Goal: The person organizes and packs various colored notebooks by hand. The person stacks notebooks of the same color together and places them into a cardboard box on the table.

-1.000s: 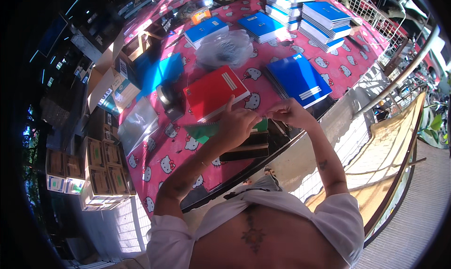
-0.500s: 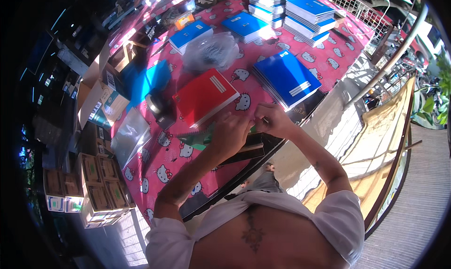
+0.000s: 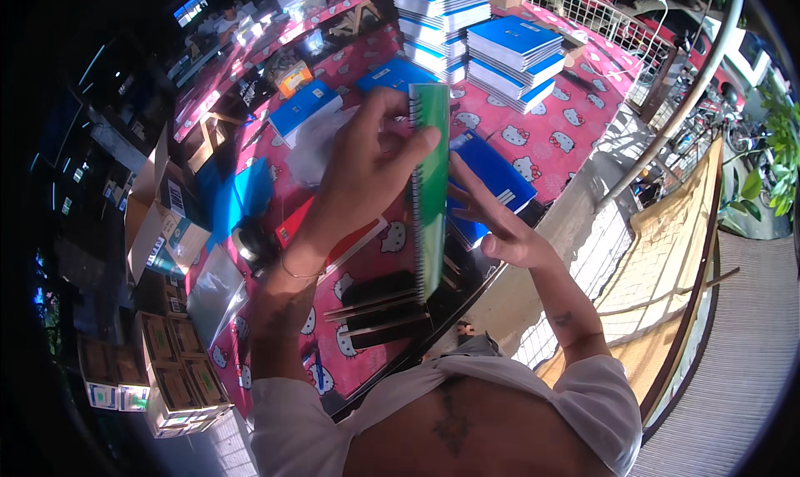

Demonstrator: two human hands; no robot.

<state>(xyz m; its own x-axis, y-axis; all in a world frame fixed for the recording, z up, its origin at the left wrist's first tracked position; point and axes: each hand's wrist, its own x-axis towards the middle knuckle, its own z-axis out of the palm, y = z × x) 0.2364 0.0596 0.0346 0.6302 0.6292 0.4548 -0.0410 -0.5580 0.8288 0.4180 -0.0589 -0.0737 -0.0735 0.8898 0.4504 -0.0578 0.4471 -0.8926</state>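
Green notebook: green-covered wire-spiral notebook [image 3: 431, 219] stands on end in ctr of frame, wire edge to L, raised over pink cartoon-print tablecloth [image 3: 546, 144]
Left hand: bare left hand [image 3: 375, 156] grips it nr top, thumb on cover, fingers curled at wire edge
Right hand: bare right hand [image 3: 500, 227], fingers straight & parted, just beside notebook's R edge; contact, can't tell
Nearby notebooks: red-covered notebook [image 3: 348, 248], L of ctr, partly hidden by L forearm; bright-blue spiral notebook [image 3: 504, 169], R of ctr, behind R fingers
Stacks: tall blue-and-white notebook stack [image 3: 442, 31], upper ctr, w/ shorter blue-and-white stack [image 3: 512, 56] to its R
Boxes: brown cardboard boxes [image 3: 179, 364], lower L
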